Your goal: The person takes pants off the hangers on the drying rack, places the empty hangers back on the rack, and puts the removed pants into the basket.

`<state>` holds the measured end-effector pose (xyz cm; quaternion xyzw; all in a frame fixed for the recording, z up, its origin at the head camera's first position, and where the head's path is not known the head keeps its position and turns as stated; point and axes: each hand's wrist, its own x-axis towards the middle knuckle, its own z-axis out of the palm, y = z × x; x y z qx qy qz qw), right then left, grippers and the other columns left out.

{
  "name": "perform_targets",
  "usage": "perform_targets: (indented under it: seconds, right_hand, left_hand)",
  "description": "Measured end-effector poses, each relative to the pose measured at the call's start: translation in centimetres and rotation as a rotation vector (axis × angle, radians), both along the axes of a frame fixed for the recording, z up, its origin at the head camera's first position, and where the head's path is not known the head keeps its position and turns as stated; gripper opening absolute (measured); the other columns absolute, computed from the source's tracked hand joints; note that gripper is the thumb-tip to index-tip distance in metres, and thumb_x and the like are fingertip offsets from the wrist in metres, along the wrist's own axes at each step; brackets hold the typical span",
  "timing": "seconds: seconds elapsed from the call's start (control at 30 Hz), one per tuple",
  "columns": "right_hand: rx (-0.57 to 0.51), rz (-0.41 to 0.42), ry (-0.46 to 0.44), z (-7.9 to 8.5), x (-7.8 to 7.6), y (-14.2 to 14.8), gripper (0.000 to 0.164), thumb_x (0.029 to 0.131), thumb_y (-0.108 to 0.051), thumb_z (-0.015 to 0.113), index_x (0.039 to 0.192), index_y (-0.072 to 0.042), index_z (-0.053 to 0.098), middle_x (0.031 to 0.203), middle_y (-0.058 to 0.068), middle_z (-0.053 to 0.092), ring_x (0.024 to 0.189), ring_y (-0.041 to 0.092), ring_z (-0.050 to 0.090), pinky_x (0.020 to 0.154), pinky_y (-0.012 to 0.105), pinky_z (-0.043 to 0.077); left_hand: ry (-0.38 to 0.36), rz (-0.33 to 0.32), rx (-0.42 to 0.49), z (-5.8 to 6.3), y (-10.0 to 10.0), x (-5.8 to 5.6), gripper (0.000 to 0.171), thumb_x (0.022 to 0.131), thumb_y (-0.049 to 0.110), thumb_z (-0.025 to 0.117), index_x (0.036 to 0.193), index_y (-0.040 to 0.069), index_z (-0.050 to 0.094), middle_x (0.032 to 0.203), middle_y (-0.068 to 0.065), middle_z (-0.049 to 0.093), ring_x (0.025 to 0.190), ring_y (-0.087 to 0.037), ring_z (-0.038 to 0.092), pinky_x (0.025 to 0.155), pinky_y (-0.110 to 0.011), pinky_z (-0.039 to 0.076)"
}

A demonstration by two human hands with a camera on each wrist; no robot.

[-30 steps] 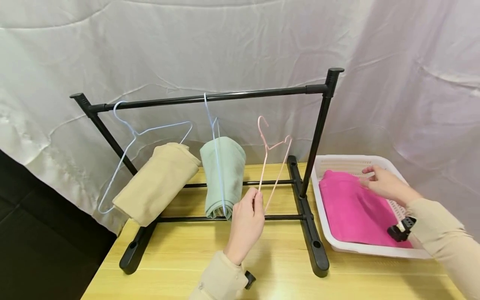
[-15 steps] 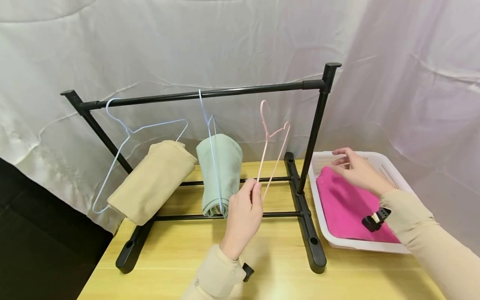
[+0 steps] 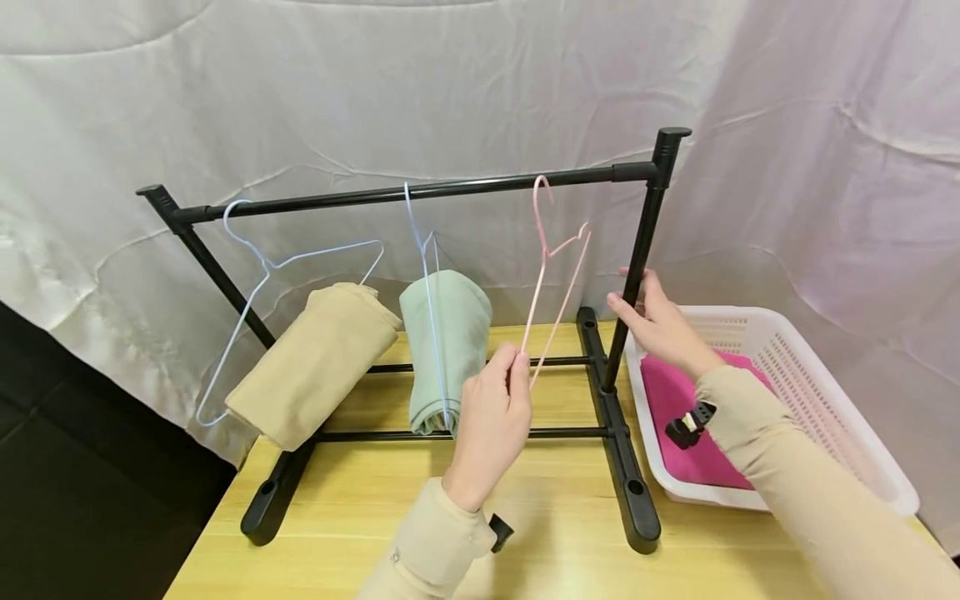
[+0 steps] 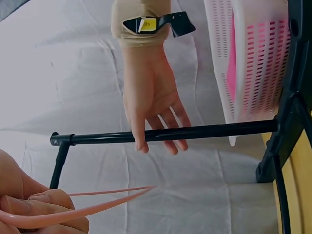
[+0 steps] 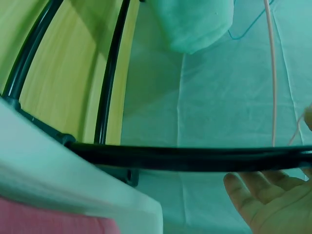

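Head view: apparently hanging up a wire-thin, pale-pink clothes hanger [image 3: 535, 300], pinched in the left hand [image 3: 491, 425].
Slanted and bare, with hook [image 3: 536, 200] overlapping the black tubular crossbar [image 3: 480, 186] from this angle; cannot tell whether hooked on. Next, probably needs seating there. Straddling a black upright post [image 3: 643, 237] with the right hand [image 3: 666, 329], firmness unclear.

The head camera looks forward and down from above, far enough back to fit the whole rack [image 3: 480, 186] and basket [image 3: 832, 400]. Both wrist cameras look from much nearer and turned sideways, the rack's upright post [image 4: 209, 131] lying across each view. The left one faces the right hand [image 4: 151, 95] and curtain [image 4: 63, 97]
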<state>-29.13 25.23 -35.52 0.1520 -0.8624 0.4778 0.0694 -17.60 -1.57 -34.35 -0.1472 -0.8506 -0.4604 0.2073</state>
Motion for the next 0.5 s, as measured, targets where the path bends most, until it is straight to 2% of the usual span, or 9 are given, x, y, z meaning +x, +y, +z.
perform_targets:
  seconds: [0.07, 0.17, 0.33, 0.5]
  right_hand:
    - [-0.005, 0.000, 0.033, -0.1, -0.2, -0.3, 0.056, 0.117, -0.033, 0.040, 0.163, -0.006, 0.023, 0.145, 0.034, 0.059, 0.137, 0.051, 0.060, 0.119, 0.066, 0.040]
    - [-0.011, 0.003, 0.081, -0.2, -0.5, -0.5, 0.048, 0.119, -0.030, 0.032, 0.155, 0.001, 0.031, 0.138, 0.035, 0.064, 0.129, 0.052, 0.065, 0.117, 0.067, 0.042]
    - [0.029, -0.018, 0.121, -0.2, -0.7, -0.5, 0.037, 0.119, -0.026, 0.030, 0.135, 0.007, 0.040, 0.121, 0.033, 0.072, 0.119, 0.051, 0.070, 0.114, 0.063, 0.044]
    - [0.061, -0.035, 0.128, -0.4, -0.8, -0.6, 0.035, 0.119, -0.026, 0.031, 0.130, 0.005, 0.042, 0.113, 0.028, 0.074, 0.115, 0.048, 0.069, 0.109, 0.060, 0.045]
  left_hand:
    - [0.018, -0.002, 0.000, 0.2, 0.0, -0.1, 0.030, 0.114, 0.020, 0.050, 0.086, 0.012, 0.057, 0.064, 0.001, 0.045, 0.050, -0.007, 0.039, 0.048, -0.023, 0.034]
    - [0.048, 0.001, -0.008, 0.6, 0.1, -0.3, 0.029, 0.114, 0.020, 0.050, 0.087, 0.012, 0.057, 0.065, 0.001, 0.046, 0.050, -0.007, 0.039, 0.048, -0.023, 0.034]
    - [0.074, -0.008, -0.020, 1.2, 0.3, -0.7, 0.030, 0.115, 0.021, 0.049, 0.088, 0.011, 0.056, 0.066, 0.001, 0.046, 0.050, -0.008, 0.039, 0.048, -0.022, 0.033]
    - [0.095, 0.001, -0.018, 1.8, 0.4, -1.2, 0.030, 0.115, 0.022, 0.047, 0.089, 0.011, 0.057, 0.067, 0.000, 0.047, 0.051, -0.010, 0.041, 0.049, -0.024, 0.034]
